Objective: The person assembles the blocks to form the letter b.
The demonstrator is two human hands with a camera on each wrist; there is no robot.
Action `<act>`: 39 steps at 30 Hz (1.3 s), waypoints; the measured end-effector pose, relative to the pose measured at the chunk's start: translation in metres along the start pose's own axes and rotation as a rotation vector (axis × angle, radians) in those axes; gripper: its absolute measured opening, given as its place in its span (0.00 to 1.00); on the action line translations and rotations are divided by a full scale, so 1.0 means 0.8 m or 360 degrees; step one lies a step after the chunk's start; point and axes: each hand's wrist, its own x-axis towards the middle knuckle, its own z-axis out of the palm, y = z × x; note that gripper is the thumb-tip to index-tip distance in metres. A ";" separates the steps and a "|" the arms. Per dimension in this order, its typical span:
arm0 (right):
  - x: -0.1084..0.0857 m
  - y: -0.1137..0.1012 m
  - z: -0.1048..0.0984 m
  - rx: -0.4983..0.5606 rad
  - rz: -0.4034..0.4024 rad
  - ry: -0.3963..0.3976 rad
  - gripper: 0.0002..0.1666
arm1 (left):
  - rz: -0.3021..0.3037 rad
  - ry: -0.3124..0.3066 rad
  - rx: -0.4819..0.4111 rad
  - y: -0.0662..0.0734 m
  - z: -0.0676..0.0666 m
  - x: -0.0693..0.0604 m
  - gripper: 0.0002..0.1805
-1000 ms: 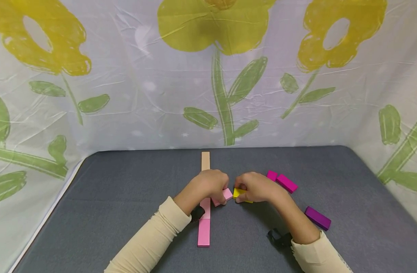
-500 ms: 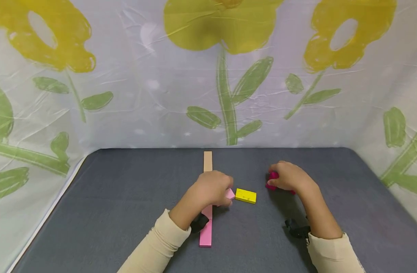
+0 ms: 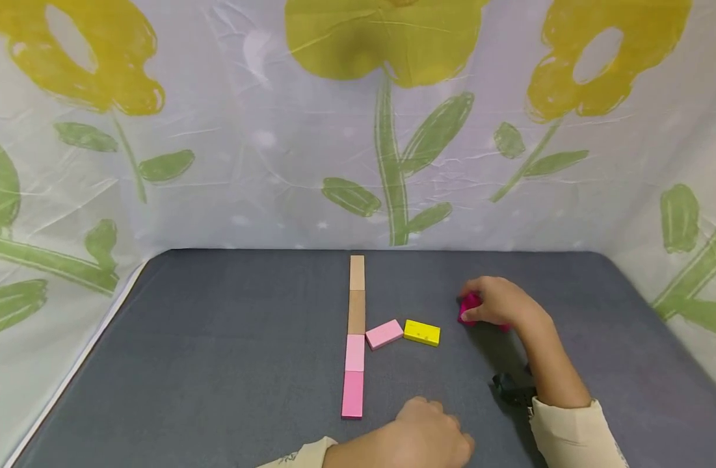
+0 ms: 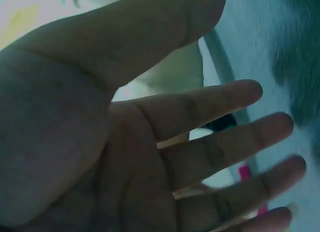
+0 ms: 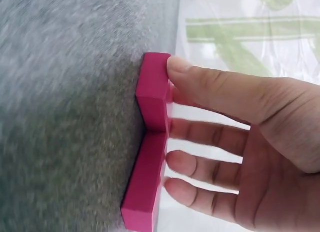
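Note:
My right hand (image 3: 504, 304) pinches a magenta block (image 3: 469, 307) between thumb and fingers at the right of the table. In the right wrist view that block (image 5: 154, 75) meets a second magenta block (image 5: 145, 174) at an angle; the other fingertips lie along the second one. My left hand (image 3: 419, 434) is over the front of the table, holding nothing, its fingers (image 4: 220, 105) spread and extended in the left wrist view. Ahead of it lie a light pink block (image 3: 384, 335) and a yellow block (image 3: 422, 333), end to end at a slight angle.
A straight line of blocks runs front to back: a pink block (image 3: 352, 394), a lighter pink block (image 3: 354, 353), a brown block (image 3: 356, 312) and a tan block (image 3: 357, 273). The grey table (image 3: 229, 364) ends at a flower-printed cloth (image 3: 246, 169).
My right hand has left the yellow block and moved right to the magenta block. My left hand has let go of the light pink block and come back toward the front edge.

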 end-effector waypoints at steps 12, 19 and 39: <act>-0.028 -0.005 0.001 0.0007 -0.0061 -0.0061 0.29 | -0.0032 0.0085 0.0046 0.008 -0.034 -0.026 0.28; -0.049 -0.007 0.007 0.0052 -0.0194 -0.0115 0.30 | -0.0146 0.0083 0.0136 0.028 -0.070 -0.056 0.25; -0.065 -0.023 0.021 0.0325 -0.0441 -0.0267 0.29 | -0.0157 0.0089 0.0093 0.022 -0.071 -0.060 0.26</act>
